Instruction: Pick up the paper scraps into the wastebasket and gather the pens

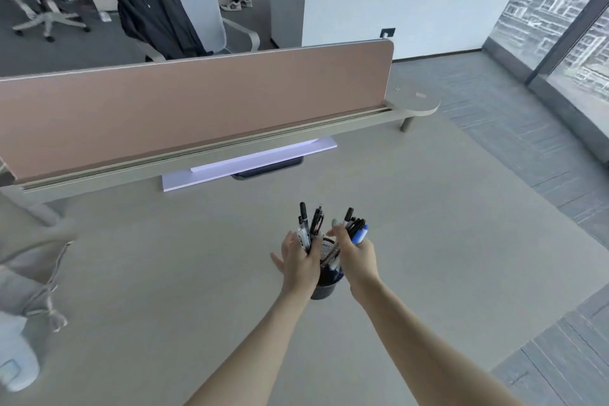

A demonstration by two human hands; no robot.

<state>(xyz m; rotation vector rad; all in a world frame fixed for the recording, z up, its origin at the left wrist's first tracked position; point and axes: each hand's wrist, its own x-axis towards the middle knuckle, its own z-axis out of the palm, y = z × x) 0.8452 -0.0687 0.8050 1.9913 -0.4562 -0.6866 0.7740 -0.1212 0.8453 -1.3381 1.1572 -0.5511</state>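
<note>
My left hand (298, 262) grips bundle of pens (308, 227), tips pointing up and away; count unclear, roughly four, barrels overlapping. Black mesh pen cup (324, 287) between my hands, mid desk (164, 273), mostly hidden, contents hard to make out. My right hand (357, 257) fingers clamped on second pen bundle (356, 227), also upright; one blue, rest dark, number uncertain.

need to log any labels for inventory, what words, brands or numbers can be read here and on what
No text can be read.
Pens in the left hand: white barrels carry dark marks, too blurred.
Blue-capped pen in the right hand: no legible print.
Black mesh pen cup: no label visible.
</note>
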